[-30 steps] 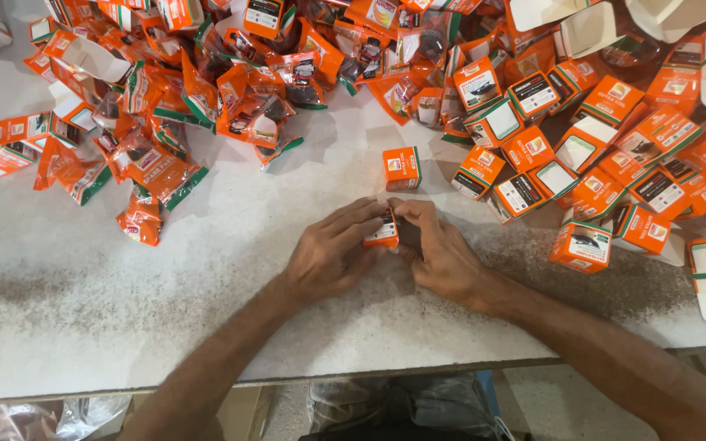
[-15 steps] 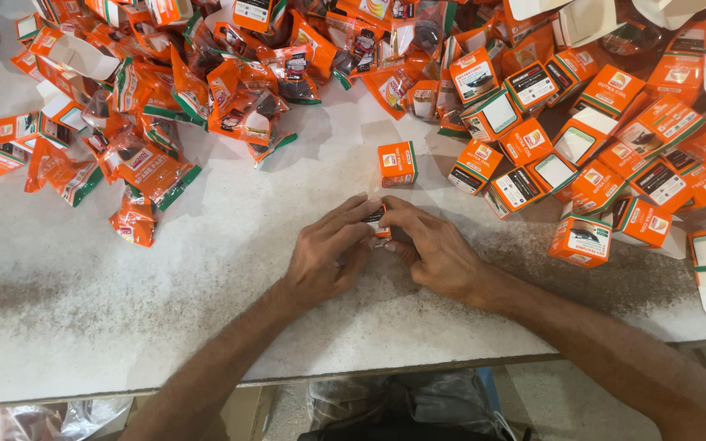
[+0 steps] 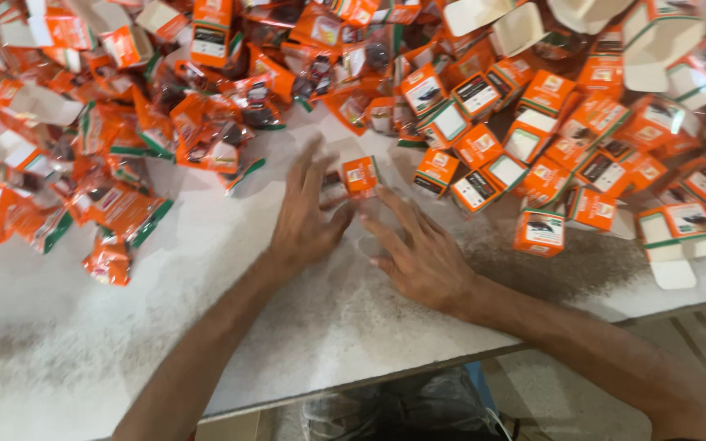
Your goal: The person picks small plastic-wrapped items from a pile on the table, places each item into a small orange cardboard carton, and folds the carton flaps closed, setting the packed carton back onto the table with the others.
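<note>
Both of my hands lie spread on the white table [image 3: 206, 327]. My left hand [image 3: 304, 214] stretches its fingers toward the pile at the back and holds nothing. My right hand [image 3: 420, 255] rests flat beside it, palm down and fingers apart. A small closed orange box [image 3: 361, 175] stands on the table just beyond my left thumb and right fingertips, and I cannot tell if either touches it. The picture is blurred by motion.
A heap of orange and green sachets [image 3: 116, 147] fills the left and back. Several small orange boxes [image 3: 549, 155] crowd the right, one box [image 3: 539, 232] standing apart. Open white cartons [image 3: 655, 57] lie at the back right. The table's front edge [image 3: 369, 380] runs below my wrists.
My hands were closed together on a small orange box near the table's middle. They have parted and spread open, and the left has reached forward toward the pile.
</note>
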